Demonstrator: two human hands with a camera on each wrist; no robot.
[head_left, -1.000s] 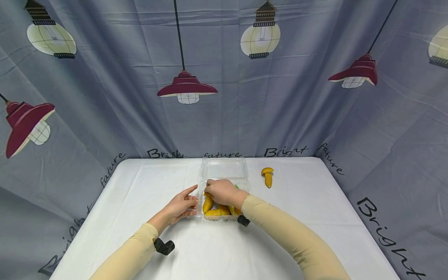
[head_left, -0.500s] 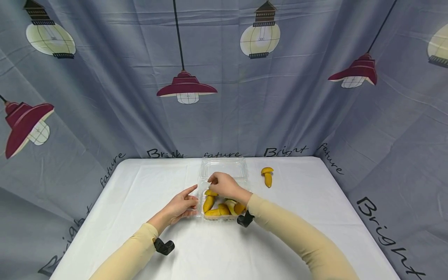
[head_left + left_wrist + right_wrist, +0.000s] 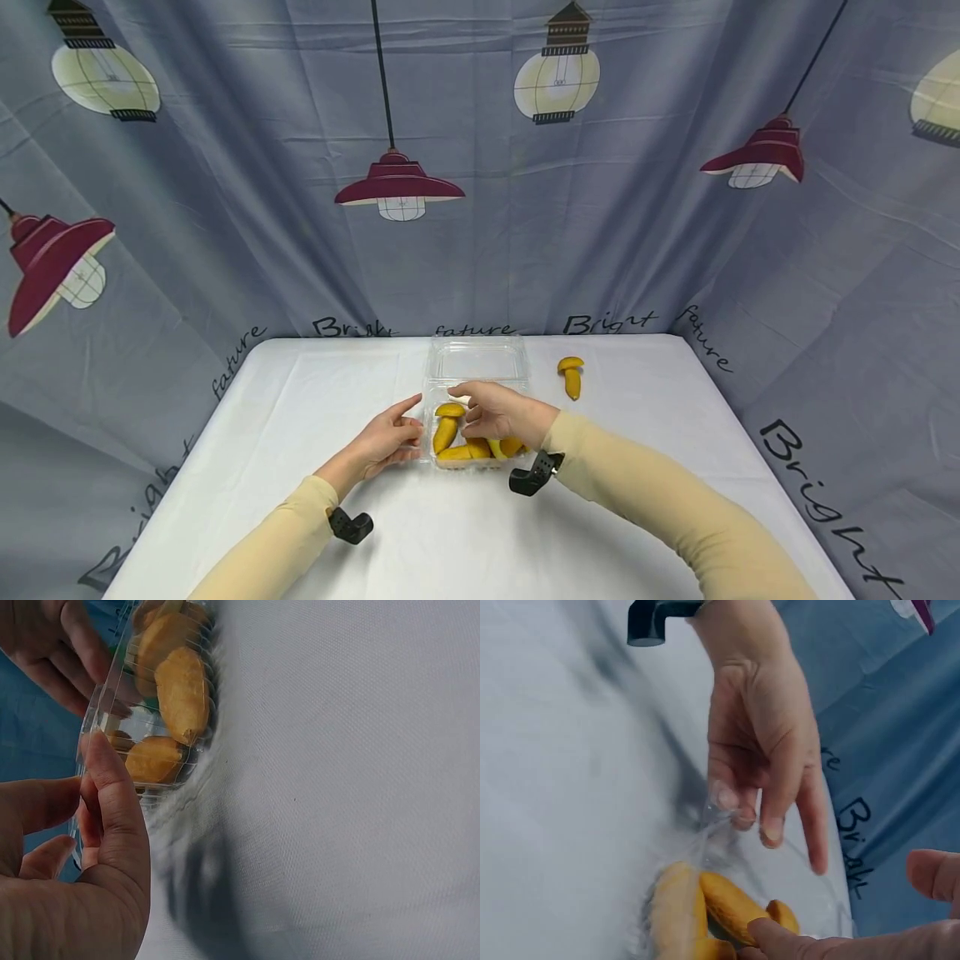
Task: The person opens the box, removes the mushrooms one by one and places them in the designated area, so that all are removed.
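Observation:
A clear plastic clamshell box (image 3: 457, 464) sits on the table, holding several yellow toy mushrooms. One mushroom (image 3: 446, 427) lies along its left side, cap toward the back; other mushrooms (image 3: 182, 694) show through the wall in the left wrist view. My left hand (image 3: 388, 437) pinches the box's left rim between thumb and fingers, forefinger pointing away. Above the box my right hand (image 3: 504, 410) spreads its fingers and holds nothing. Its fingertips reach down among the mushrooms, partly hiding the right half of the contents. The fingertips (image 3: 769, 934) overlap a mushroom (image 3: 735, 906) in the right wrist view.
The clear lid (image 3: 478, 360) lies folded back behind the box. A lone yellow mushroom (image 3: 572, 377) lies on the white-covered table (image 3: 637, 400), right of the lid. A grey curtain (image 3: 480, 267) with printed lamps surrounds the table's back and sides.
My right hand has let go of the mushroom at the box's left, lifted, then come back over the box farther right with its fingers spread. My left hand has stayed at the rim.

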